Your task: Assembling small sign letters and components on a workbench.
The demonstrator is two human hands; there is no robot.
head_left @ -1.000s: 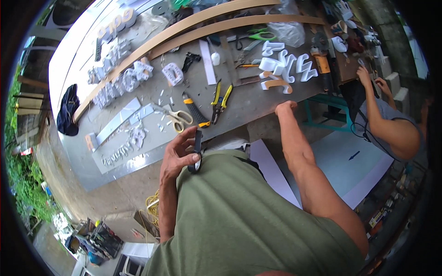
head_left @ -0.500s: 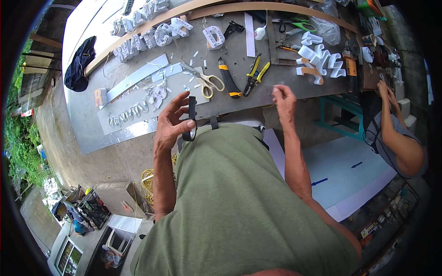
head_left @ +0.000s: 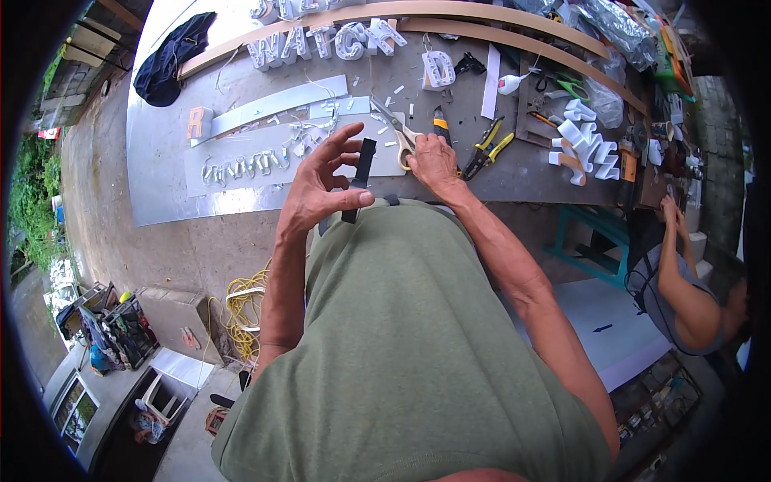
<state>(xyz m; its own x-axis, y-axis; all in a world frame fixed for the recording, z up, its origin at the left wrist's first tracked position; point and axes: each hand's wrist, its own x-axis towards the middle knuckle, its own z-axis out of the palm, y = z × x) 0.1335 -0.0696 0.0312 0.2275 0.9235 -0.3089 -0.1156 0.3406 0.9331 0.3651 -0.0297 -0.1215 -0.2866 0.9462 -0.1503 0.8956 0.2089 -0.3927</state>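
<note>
My left hand (head_left: 325, 181) is raised in front of my shirt, its thumb and fingers curled round a roll of black tape (head_left: 364, 169). At the table's near edge, my right hand (head_left: 434, 167) has its fingers closed at the handles of the cream-handled scissors (head_left: 407, 143). The scissors lie with blades pointing away to the left. Partly under that hand is a black and yellow utility knife (head_left: 440, 123); its lower part is hidden. Just right of it lie yellow and black wire strippers (head_left: 487, 150).
White letter shapes (head_left: 329, 42) stand along long brown strips (head_left: 490, 10) at the back; more white shapes (head_left: 584, 145) are piled right. A string of small light modules (head_left: 245, 166) lies left on the metal table (head_left: 157, 189). Another person (head_left: 683, 273) is at the right.
My right hand has moved left, from above the table's edge onto the scissors. My left hand still holds the tape roll, now turned more edge-on. The view has shifted.
</note>
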